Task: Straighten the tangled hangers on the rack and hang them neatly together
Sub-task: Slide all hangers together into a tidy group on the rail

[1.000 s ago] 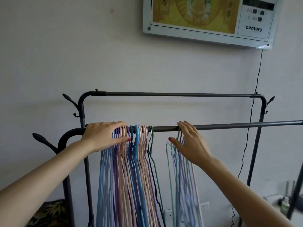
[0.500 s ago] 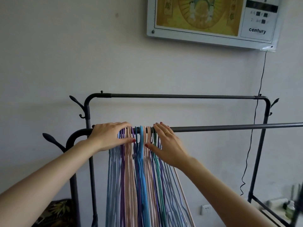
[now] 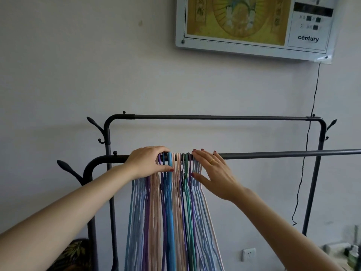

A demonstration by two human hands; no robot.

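Note:
Several thin hangers (image 3: pixel 172 202) in blue, purple, pink and green hang bunched together on the near rail (image 3: pixel 273 154) of a dark metal rack. My left hand (image 3: pixel 148 161) lies over the rail and the left side of the bunch, fingers curved over the hooks. My right hand (image 3: pixel 213 173) presses flat with straight fingers against the right side of the bunch, thumb below the hooks. The leftmost hooks are hidden under my left hand.
A second, higher rail (image 3: pixel 214 117) runs behind. Coat pegs (image 3: pixel 67 167) stick out at the rack's left end. A framed panel (image 3: pixel 254 26) hangs on the wall with a black cord (image 3: pixel 308 133) dropping down the right. A wall socket (image 3: pixel 248 254) sits low.
My right hand slid a separate group of hangers leftward along the rail until it joined the main bunch. My left hand stayed on the left side of the bunch.

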